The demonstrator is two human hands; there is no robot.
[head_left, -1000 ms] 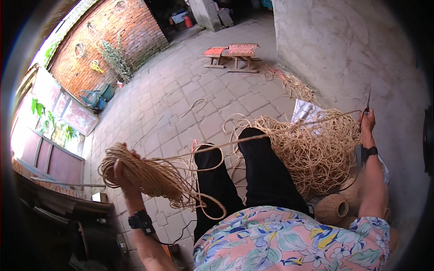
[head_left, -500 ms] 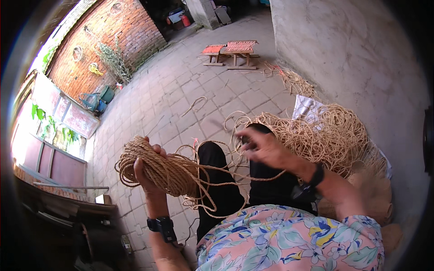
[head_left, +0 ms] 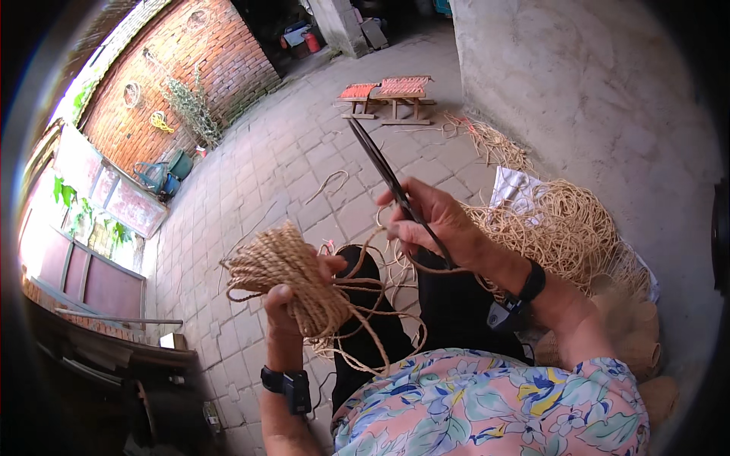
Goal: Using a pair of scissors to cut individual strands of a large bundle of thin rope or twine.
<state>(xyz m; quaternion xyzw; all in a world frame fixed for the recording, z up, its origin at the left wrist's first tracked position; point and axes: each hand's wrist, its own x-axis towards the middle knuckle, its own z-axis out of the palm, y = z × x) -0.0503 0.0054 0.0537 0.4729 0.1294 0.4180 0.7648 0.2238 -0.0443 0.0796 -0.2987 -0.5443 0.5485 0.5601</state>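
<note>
A thick coil of tan twisted rope (head_left: pixel 293 273) rests in my left hand (head_left: pixel 283 310), with the fingers and thumb wrapped round it. Loose loops trail from the coil over my dark trousers. My right hand (head_left: pixel 445 228) is closed on dark metal scissors (head_left: pixel 382 169). Their long blades lie together and point up and away to the left. A strand of rope passes just under the right hand; I cannot tell whether the fingers also hold it. The scissors are apart from the coil.
A big tangled heap of rope (head_left: pixel 566 239) lies to my right, with a white sheet (head_left: pixel 513 186) at its edge. Two low woven-top stools (head_left: pixel 403 90) stand ahead. A concrete wall (head_left: pixel 585 91) rises on the right. Short rope pieces lie on the paving (head_left: pixel 289 167).
My right hand, with no scissors plainly visible in it before, now holds them raised. The left hand has moved slightly right with the coil, which is turned more upright.
</note>
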